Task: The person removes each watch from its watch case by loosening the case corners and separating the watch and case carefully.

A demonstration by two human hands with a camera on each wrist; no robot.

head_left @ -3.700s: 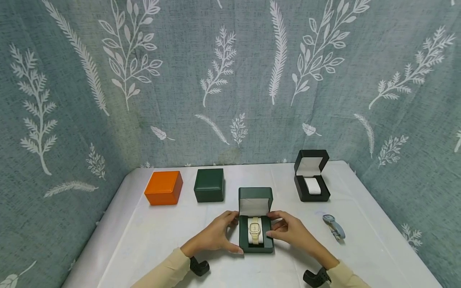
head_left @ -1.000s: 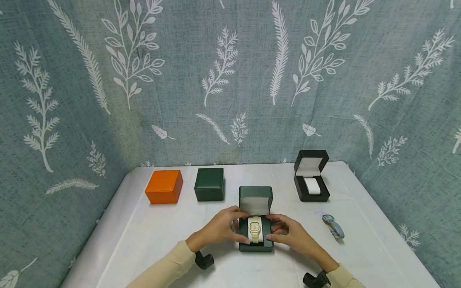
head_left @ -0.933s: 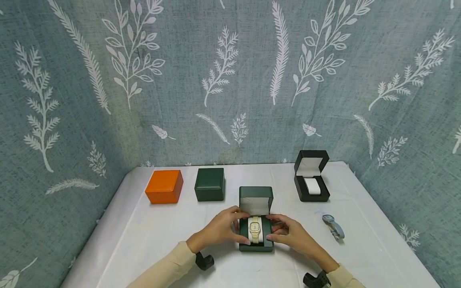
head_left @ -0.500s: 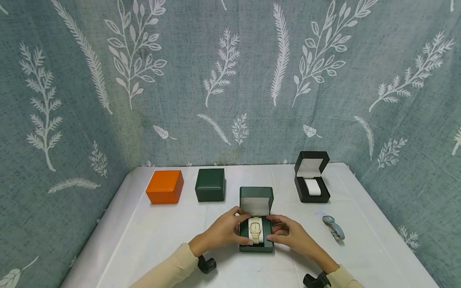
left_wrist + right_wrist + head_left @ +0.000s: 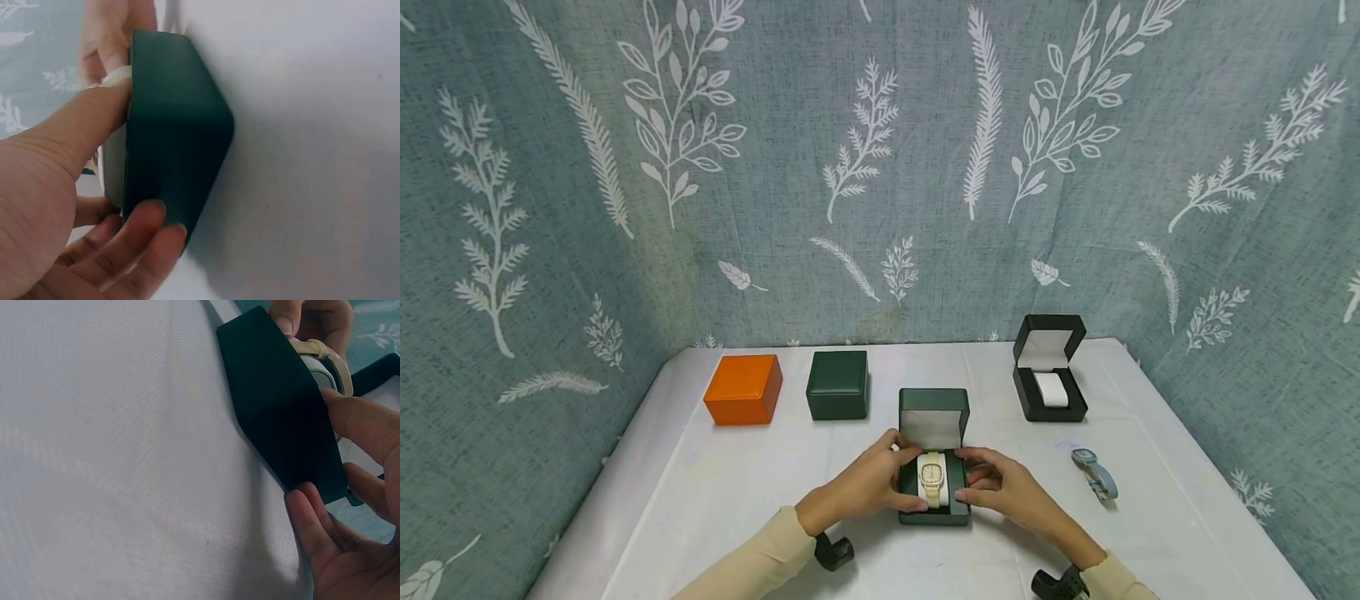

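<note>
An open green watch box (image 5: 934, 518) stands on the table in the head view, its lid raised at the back. Inside, a cream-coloured wristwatch (image 5: 932, 475) is wrapped round a white cushion, dial facing up. My left hand (image 5: 874, 475) grips the box's left side; the left wrist view shows its thumb (image 5: 94, 119) over the rim and fingertips on the outer wall (image 5: 169, 106). From the other side, my right hand (image 5: 1000, 483) holds the right wall, thumb over the edge and fingers (image 5: 306, 519) against the outside in the right wrist view.
Behind on the left stand a closed orange box (image 5: 741, 392) and a closed green box (image 5: 837, 385). An open black watch box (image 5: 1051, 415) with a white cushion is at the back right. Nearer, a blue-strapped wristwatch (image 5: 1096, 475) lies on the white-covered table (image 5: 722, 492).
Since the oldest frame, my left hand has shifted right, its thumb and index finger now over the box's rim close to the cushion. The box and right hand look nearly unchanged.
</note>
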